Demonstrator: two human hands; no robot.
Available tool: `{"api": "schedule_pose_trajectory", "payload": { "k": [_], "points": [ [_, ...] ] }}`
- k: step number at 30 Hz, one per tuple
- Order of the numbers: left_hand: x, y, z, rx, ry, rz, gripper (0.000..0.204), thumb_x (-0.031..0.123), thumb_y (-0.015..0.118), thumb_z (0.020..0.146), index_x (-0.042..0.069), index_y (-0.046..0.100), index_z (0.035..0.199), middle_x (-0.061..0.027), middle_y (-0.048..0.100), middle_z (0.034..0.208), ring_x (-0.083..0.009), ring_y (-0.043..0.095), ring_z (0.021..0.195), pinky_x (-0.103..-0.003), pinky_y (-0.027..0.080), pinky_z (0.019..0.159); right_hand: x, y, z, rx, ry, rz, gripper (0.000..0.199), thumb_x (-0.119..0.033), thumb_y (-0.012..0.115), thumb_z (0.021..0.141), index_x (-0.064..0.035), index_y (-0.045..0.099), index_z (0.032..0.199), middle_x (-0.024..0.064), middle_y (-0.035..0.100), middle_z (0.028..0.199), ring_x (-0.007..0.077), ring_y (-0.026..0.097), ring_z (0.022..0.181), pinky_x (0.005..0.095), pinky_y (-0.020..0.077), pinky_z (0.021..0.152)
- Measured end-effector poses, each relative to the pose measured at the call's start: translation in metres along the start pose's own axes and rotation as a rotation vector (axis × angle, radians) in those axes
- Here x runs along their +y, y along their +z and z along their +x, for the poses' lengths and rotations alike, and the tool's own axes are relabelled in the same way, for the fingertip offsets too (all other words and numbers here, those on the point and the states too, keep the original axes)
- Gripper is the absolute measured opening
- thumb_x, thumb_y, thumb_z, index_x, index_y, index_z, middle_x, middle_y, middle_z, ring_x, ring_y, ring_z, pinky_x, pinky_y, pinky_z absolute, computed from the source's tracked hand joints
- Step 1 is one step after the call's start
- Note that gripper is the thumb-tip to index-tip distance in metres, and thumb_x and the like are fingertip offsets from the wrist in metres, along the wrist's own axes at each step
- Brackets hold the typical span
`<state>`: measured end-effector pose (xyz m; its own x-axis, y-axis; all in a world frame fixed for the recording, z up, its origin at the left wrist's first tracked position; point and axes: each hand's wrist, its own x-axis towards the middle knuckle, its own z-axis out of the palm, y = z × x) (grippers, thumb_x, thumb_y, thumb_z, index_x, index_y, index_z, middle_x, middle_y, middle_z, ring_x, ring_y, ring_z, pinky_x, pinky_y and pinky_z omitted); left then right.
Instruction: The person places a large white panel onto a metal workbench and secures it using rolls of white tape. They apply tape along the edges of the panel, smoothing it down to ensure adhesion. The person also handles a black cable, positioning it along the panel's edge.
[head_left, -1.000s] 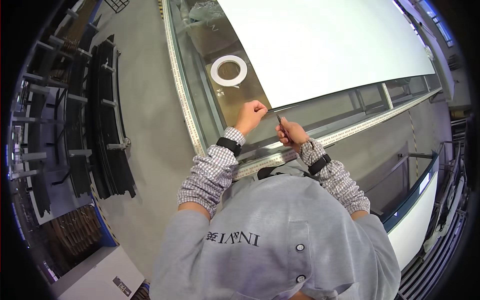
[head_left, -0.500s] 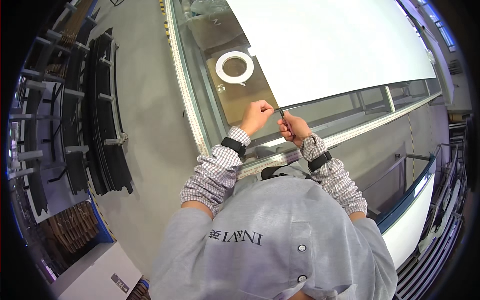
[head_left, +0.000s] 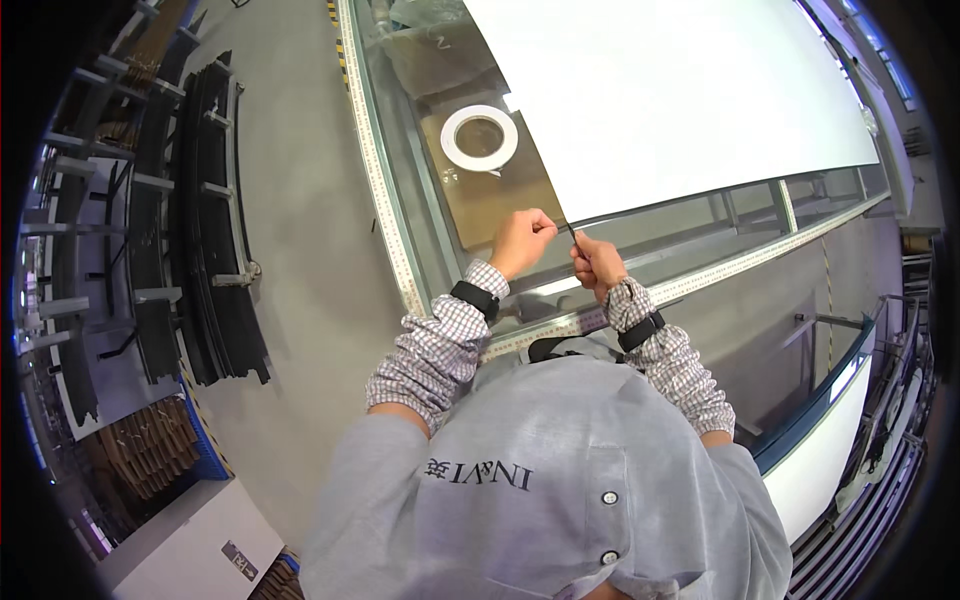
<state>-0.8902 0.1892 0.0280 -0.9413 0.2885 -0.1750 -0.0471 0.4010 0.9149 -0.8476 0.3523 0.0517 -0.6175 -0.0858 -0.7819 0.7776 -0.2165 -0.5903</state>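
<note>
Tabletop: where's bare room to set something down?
Bare: brown board between white roll and left hand; see-through tabletop right of right hand, between white panel and printed edge strip. Crowded: the panel's near-left corner, beside both hands.

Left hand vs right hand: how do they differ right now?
1. The left hand has its fingertips pinched, anything between them too small to tell; the right hand grips a slim dark tool.
2. The left hand is nearer the white tape roll; the right hand is farther from it.
Shared: each arm wears a checked sleeve and black band.
</note>
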Motion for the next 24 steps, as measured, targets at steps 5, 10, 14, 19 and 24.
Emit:
{"api": "schedule_pose_trajectory", "payload": {
  "k": [5, 10, 14, 19, 24],
  "points": [
    [-0.009, 0.001, 0.003, 0.008, 0.178, 0.030, 0.014, 0.012, 0.063, 0.077, 0.000, 0.064, 0.082, -0.0104, 0.065, 0.072, -0.0175, 0.060, 0.063, -0.030, 0.047, 0.060, -0.004, 0.011, -0.007, 0.104, -0.057, -0.043, 0.037, -0.038, 0.048, 0.090, -0.0118, 0.046, 0.064, -0.0058, 0.034, 0.046, 0.0056, 0.027, 0.034, 0.0225, 0.0157, 0.033],
    [-0.015, -0.011, 0.008, -0.083, 0.278, 0.219, 0.011, 0.011, 0.062, 0.074, 0.001, 0.064, 0.076, -0.0157, 0.063, 0.073, -0.0289, 0.061, 0.068, -0.036, 0.047, 0.064, 0.007, 0.008, 0.003, 0.115, -0.068, -0.076, 0.036, -0.034, 0.047, 0.089, -0.0123, 0.047, 0.060, -0.0030, 0.038, 0.044, 0.0086, 0.029, 0.033, 0.0239, 0.0185, 0.032],
    [0.008, -0.037, 0.017, 0.107, 0.219, 0.446, 0.010, 0.013, 0.060, 0.076, 0.003, 0.060, 0.076, -0.0129, 0.057, 0.090, -0.0299, 0.055, 0.089, -0.040, 0.043, 0.073, 0.019, 0.002, 0.022, 0.121, -0.475, -0.619, 0.024, -0.026, 0.051, 0.085, -0.0065, 0.054, 0.072, 0.0090, 0.051, 0.055, 0.0221, 0.047, 0.047, 0.0334, 0.0356, 0.045],
    [-0.003, -0.082, 0.062, 0.610, 0.607, 0.688, 0.010, 0.009, 0.058, 0.076, 0.004, 0.055, 0.083, -0.0088, 0.049, 0.088, -0.0277, 0.049, 0.092, -0.044, 0.037, 0.075, 0.008, 0.053, -0.011, 0.342, -1.001, -1.132, 0.030, -0.025, 0.061, 0.080, -0.0024, 0.058, 0.100, 0.0197, 0.058, 0.091, 0.0345, 0.056, 0.085, 0.0408, 0.0460, 0.071],
    [-0.024, -0.095, 0.044, 0.357, 0.416, 0.688, 0.008, 0.008, 0.055, 0.076, 0.006, 0.055, 0.083, -0.0081, 0.050, 0.089, -0.0263, 0.048, 0.092, -0.039, 0.035, 0.075, -0.002, 0.052, -0.037, 0.308, -1.127, -1.139, 0.034, -0.017, 0.066, 0.075, 0.0006, 0.056, 0.102, 0.0201, 0.049, 0.103, 0.0355, 0.050, 0.095, 0.0404, 0.0436, 0.081]
  ]
}}
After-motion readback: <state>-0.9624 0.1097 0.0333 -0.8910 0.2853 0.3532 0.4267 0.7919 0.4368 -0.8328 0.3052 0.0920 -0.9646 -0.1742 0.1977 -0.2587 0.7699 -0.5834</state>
